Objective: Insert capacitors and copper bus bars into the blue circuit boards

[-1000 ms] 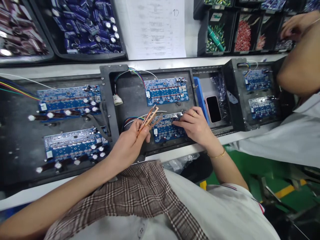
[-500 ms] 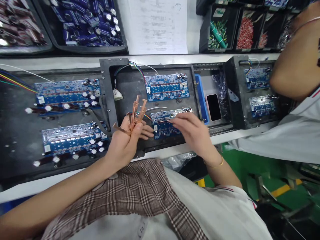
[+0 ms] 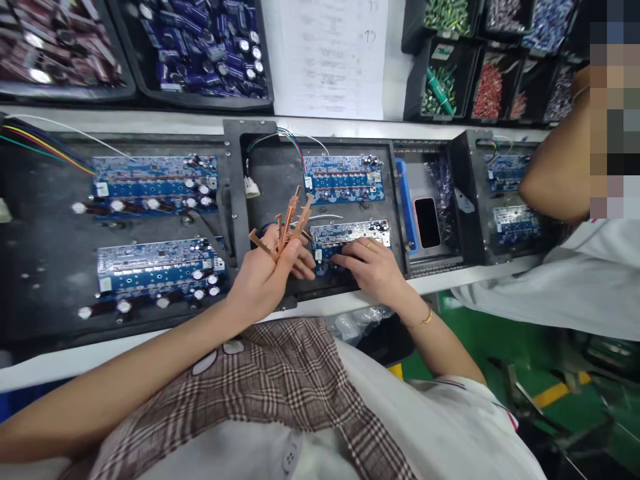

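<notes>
My left hand (image 3: 270, 270) is closed round a bunch of thin copper strips (image 3: 290, 223) with bent, notched ends, fanned upward beside the board. My right hand (image 3: 373, 267) rests over the lower blue circuit board (image 3: 325, 233) in the middle fixture. Its fingertips are bunched together against the board's left-centre part, and whatever they pinch is hidden under them. Directly behind lies a second blue circuit board (image 3: 345, 179) with coloured wires (image 3: 296, 143) at its left end. A white connector (image 3: 251, 187) hangs off those wires.
Left, two boards (image 3: 155, 170) carry large capacitors (image 3: 118, 205). Bins of brown (image 3: 65, 50) and blue capacitors (image 3: 205, 53), a paper sheet (image 3: 333, 60) and small-part bins (image 3: 487, 93) stand behind. A phone (image 3: 427, 222) lies right of the fixture; a co-worker's arm (image 3: 555, 160) reaches in beyond.
My right hand has come down onto the lower board, its fingers now bunched against it. The left hand keeps the copper strips. The whole view has shifted slightly.
</notes>
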Motion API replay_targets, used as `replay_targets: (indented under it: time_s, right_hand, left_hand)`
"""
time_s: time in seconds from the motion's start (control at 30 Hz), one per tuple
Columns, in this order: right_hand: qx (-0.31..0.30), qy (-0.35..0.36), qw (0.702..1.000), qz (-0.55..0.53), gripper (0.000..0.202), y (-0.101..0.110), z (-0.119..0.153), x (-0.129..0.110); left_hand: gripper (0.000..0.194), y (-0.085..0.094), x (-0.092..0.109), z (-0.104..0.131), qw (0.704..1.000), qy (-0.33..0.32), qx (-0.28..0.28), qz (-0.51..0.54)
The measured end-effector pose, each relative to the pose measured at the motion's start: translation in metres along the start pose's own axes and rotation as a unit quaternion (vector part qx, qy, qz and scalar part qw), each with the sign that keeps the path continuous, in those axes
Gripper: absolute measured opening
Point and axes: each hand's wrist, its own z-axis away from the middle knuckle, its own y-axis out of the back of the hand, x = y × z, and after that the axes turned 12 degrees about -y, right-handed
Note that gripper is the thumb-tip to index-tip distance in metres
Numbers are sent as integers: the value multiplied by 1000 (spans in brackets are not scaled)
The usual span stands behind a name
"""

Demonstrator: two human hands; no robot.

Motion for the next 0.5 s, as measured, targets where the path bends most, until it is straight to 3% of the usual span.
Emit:
replay_targets:
  time_s: [0.17, 0.27, 0.37, 0.43, 0.5]
  right_hand:
    - [-47, -19, 997, 52, 27, 17, 4, -12]
    - [-35, -38, 998, 33, 29, 24, -2, -34]
    - [-1, -27, 994, -105, 41, 12, -20, -65]
    - [-3, -12, 983, -181, 50, -2, -35, -88]
    - [-25, 1, 976, -214, 54, -18, -46, -107]
  left_hand:
    - [32, 5, 12, 0, 997, 44, 11, 63]
    - [45, 33, 31, -4, 986, 109, 33, 123]
    - [56, 100, 51, -17, 981, 125, 64, 131]
    - [47, 166, 64, -26, 984, 99, 127, 79]
    - [30, 239, 77, -33, 967, 64, 239, -54]
